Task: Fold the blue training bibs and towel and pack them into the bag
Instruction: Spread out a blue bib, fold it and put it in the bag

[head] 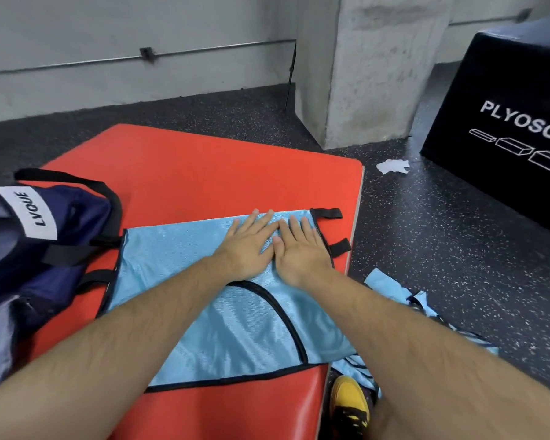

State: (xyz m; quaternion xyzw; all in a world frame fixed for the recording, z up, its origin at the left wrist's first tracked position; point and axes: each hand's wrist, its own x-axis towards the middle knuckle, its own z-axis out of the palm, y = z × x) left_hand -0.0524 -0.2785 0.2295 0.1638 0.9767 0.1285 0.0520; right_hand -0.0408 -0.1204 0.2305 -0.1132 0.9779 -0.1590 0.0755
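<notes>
My feed shows a red padded mat (204, 173) lying on a dark speckled floor (426, 249). Past its far corner rises a bare concrete pillar (362, 74), with a thin black rod (290, 77) at its left side. A metal pipe (77, 62) runs along the grey wall (108, 27). On the right stands a black box (496, 90) lettered "PLYOSO" in white. A crumpled white scrap (392, 166) lies on the floor near it. A yellow and black shoe (350, 404) sits just beside the mat's near right edge.
</notes>
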